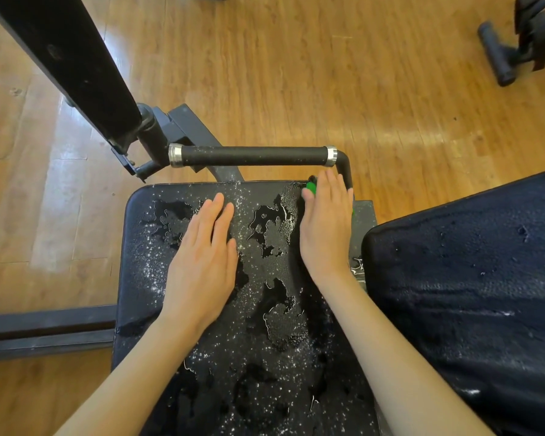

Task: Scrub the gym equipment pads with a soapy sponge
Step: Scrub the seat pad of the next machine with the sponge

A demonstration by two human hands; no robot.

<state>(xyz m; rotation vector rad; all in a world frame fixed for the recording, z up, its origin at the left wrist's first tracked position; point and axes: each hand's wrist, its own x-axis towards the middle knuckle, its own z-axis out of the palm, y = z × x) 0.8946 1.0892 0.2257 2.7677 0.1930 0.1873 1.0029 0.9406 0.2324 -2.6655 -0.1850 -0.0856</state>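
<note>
Black textured vinyl seat pad [265, 309], wet and foam-speckled; left hand [202, 259] rests flat, right hand [326, 231] presses a green sponge [310, 187]; glossy wood floor [296, 73]

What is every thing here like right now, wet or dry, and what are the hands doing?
Seat pad: wet, puddled, flecked with white suds.
Back pad: wet, beaded with drops.
Sponge: green, mostly hidden under the right hand.
Right hand: flat, fingers straight, pressing the sponge on the seat pad.
Left hand: flat, resting on the seat pad.
Handle bar: untouched, speckled.
</note>
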